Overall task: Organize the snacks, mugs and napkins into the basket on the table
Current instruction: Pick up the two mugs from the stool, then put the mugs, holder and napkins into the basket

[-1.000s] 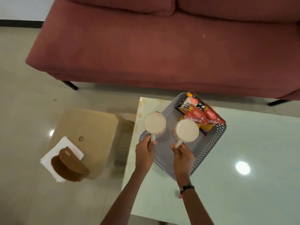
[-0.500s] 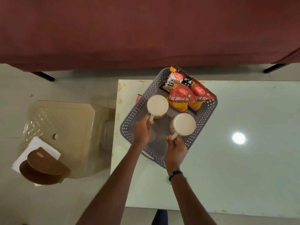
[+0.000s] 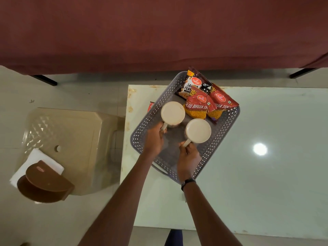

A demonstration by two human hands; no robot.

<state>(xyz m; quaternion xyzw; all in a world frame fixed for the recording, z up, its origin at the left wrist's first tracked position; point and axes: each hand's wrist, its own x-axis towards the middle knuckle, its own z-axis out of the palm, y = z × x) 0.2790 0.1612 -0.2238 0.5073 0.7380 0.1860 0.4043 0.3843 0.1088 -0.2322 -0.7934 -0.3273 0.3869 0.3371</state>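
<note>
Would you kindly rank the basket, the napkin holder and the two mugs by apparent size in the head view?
1. basket
2. napkin holder
3. left mug and right mug: they look alike, so no ranking.

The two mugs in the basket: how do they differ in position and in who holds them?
The left mug sits farther from the person, close to the basket's left wall; the right mug sits nearer, toward the middle. The left hand grips the left mug's handle; the right hand grips the right mug's. The left mug touches a red snack packet. Both are cream, upright, handles pointing toward the person.
</note>
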